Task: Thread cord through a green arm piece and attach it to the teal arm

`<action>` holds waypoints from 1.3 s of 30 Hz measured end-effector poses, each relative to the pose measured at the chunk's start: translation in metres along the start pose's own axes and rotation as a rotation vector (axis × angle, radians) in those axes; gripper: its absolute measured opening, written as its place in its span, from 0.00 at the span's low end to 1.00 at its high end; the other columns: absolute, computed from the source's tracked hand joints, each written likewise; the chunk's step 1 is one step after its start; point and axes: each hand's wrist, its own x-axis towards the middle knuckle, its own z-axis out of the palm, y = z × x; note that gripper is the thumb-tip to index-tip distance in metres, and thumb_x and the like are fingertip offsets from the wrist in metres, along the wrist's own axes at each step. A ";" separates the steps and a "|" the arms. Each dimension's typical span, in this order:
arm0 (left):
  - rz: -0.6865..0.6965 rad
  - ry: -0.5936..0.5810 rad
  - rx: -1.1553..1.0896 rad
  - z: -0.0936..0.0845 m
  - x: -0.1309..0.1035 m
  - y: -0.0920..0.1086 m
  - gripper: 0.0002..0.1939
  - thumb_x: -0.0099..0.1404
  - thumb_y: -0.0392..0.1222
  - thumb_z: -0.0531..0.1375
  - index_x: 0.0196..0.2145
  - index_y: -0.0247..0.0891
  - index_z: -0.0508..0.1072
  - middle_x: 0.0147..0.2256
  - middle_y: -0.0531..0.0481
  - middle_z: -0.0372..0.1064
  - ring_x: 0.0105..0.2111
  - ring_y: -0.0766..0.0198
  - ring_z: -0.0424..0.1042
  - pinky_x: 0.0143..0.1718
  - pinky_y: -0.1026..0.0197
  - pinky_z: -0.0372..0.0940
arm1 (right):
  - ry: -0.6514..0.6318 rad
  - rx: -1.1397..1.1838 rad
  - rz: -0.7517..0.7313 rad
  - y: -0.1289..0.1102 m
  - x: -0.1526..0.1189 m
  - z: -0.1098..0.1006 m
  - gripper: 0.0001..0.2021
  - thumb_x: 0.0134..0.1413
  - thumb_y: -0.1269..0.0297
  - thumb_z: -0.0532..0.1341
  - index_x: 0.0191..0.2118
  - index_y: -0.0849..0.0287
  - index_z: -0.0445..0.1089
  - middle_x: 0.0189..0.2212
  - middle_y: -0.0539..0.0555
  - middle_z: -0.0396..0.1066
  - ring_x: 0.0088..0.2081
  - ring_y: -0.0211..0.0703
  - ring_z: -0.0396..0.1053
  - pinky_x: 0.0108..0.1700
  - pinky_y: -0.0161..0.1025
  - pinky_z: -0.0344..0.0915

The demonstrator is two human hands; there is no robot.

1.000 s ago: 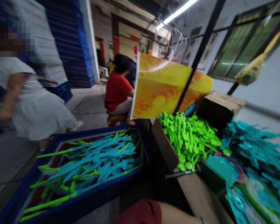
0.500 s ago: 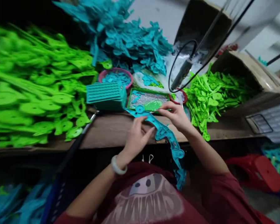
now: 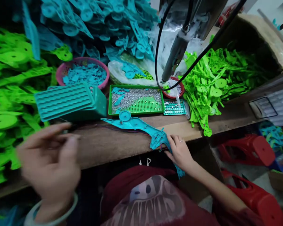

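Note:
A long teal plastic piece [image 3: 141,125] lies across the front edge of the bench, its lower end hanging past it. My right hand [image 3: 180,150] is closed around the lower part of this piece. Thin dark wires run along the piece's near side. At the left, close to the camera, my left hand [image 3: 50,157] is raised off the bench, its fingers curled with thumb and fingertips near each other; whether anything small is between them cannot be made out. Behind it stands a stack of teal trays [image 3: 66,100]. A green tray [image 3: 145,105] of small metal parts sits behind the piece.
Green parts [image 3: 9,78] are heaped at the left, teal parts [image 3: 85,18] at the back, more green parts [image 3: 212,84] at the right. A pink bowl [image 3: 106,70] and a red bowl [image 3: 182,91] stand behind. An electric screwdriver [image 3: 175,56] hangs above, its cable looping down.
My left hand has left the teal piece and moved far left, nearer the camera. My right hand has come down onto the piece's lower part. The view has shifted closer to the bench.

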 end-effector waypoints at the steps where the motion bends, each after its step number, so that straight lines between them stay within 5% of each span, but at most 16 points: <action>1: 0.095 -0.134 0.136 0.004 -0.008 -0.004 0.19 0.65 0.41 0.62 0.54 0.52 0.69 0.52 0.59 0.71 0.43 0.57 0.72 0.47 0.48 0.66 | 0.011 0.003 -0.011 0.003 -0.006 0.007 0.28 0.59 0.68 0.60 0.63 0.70 0.57 0.46 0.69 0.66 0.47 0.60 0.66 0.46 0.54 0.70; 4: 0.449 -0.582 0.381 0.027 -0.033 -0.022 0.15 0.67 0.39 0.61 0.51 0.43 0.71 0.52 0.45 0.72 0.51 0.47 0.72 0.51 0.43 0.68 | 0.082 0.072 -0.064 0.018 -0.005 0.008 0.30 0.57 0.77 0.54 0.66 0.70 0.53 0.47 0.67 0.66 0.48 0.57 0.65 0.48 0.50 0.71; 8: 0.577 -0.807 0.486 0.049 -0.064 -0.052 0.13 0.70 0.32 0.54 0.48 0.38 0.74 0.56 0.38 0.70 0.56 0.47 0.70 0.53 0.44 0.68 | 0.024 0.070 -0.144 0.049 0.022 -0.014 0.31 0.58 0.77 0.52 0.68 0.64 0.51 0.51 0.66 0.65 0.49 0.58 0.63 0.51 0.54 0.69; 11: 0.528 -0.686 0.536 0.039 -0.083 -0.064 0.16 0.70 0.31 0.55 0.52 0.39 0.71 0.59 0.37 0.66 0.59 0.48 0.67 0.57 0.45 0.65 | -0.050 0.110 -0.232 0.071 0.043 -0.016 0.30 0.59 0.76 0.52 0.67 0.63 0.52 0.53 0.65 0.65 0.50 0.58 0.63 0.53 0.56 0.68; 16: 0.296 -0.316 0.725 -0.011 -0.086 -0.065 0.25 0.68 0.36 0.58 0.61 0.38 0.59 0.63 0.31 0.57 0.63 0.43 0.59 0.58 0.38 0.63 | -0.064 0.218 -0.306 0.093 0.055 0.004 0.24 0.66 0.71 0.50 0.66 0.57 0.55 0.55 0.63 0.66 0.51 0.56 0.64 0.54 0.57 0.66; 21: 0.226 -0.538 0.643 -0.038 -0.043 -0.083 0.22 0.72 0.37 0.50 0.62 0.39 0.56 0.67 0.36 0.50 0.67 0.47 0.50 0.64 0.39 0.56 | 0.077 0.315 -0.288 0.104 0.056 0.007 0.21 0.67 0.61 0.55 0.63 0.52 0.61 0.53 0.61 0.67 0.53 0.55 0.68 0.53 0.53 0.67; 25: 0.133 -0.627 0.628 -0.033 -0.021 -0.102 0.11 0.71 0.42 0.52 0.46 0.36 0.70 0.49 0.36 0.67 0.52 0.46 0.66 0.52 0.41 0.65 | 0.169 0.300 -0.234 0.102 0.056 0.001 0.20 0.66 0.60 0.56 0.61 0.53 0.64 0.54 0.61 0.68 0.54 0.55 0.69 0.55 0.52 0.67; 28: 0.121 -0.657 0.581 -0.039 -0.030 -0.096 0.12 0.73 0.42 0.49 0.35 0.38 0.69 0.36 0.44 0.67 0.40 0.53 0.69 0.43 0.50 0.68 | 0.169 0.259 -0.230 0.101 0.051 0.005 0.20 0.67 0.59 0.55 0.61 0.54 0.64 0.54 0.63 0.67 0.54 0.55 0.68 0.55 0.52 0.68; 33: 0.042 -0.607 0.500 -0.058 -0.052 -0.076 0.09 0.74 0.42 0.49 0.39 0.39 0.66 0.40 0.47 0.65 0.37 0.58 0.70 0.40 0.57 0.67 | 0.097 0.186 -0.236 0.101 0.049 0.015 0.20 0.68 0.58 0.52 0.61 0.57 0.64 0.53 0.64 0.68 0.53 0.58 0.68 0.56 0.58 0.65; 36: 0.000 -0.519 0.512 -0.046 -0.052 -0.079 0.09 0.71 0.45 0.55 0.42 0.37 0.66 0.46 0.41 0.63 0.45 0.51 0.68 0.46 0.49 0.66 | 0.111 0.187 -0.259 0.103 0.053 0.018 0.19 0.68 0.59 0.52 0.60 0.57 0.64 0.54 0.64 0.67 0.55 0.58 0.67 0.57 0.57 0.65; 39: 0.005 -0.552 0.508 -0.032 -0.049 -0.084 0.06 0.70 0.41 0.56 0.36 0.36 0.68 0.40 0.42 0.66 0.43 0.51 0.68 0.44 0.49 0.66 | 0.156 0.168 -0.300 0.110 0.054 0.024 0.20 0.68 0.58 0.53 0.61 0.57 0.63 0.54 0.63 0.67 0.55 0.58 0.67 0.55 0.56 0.66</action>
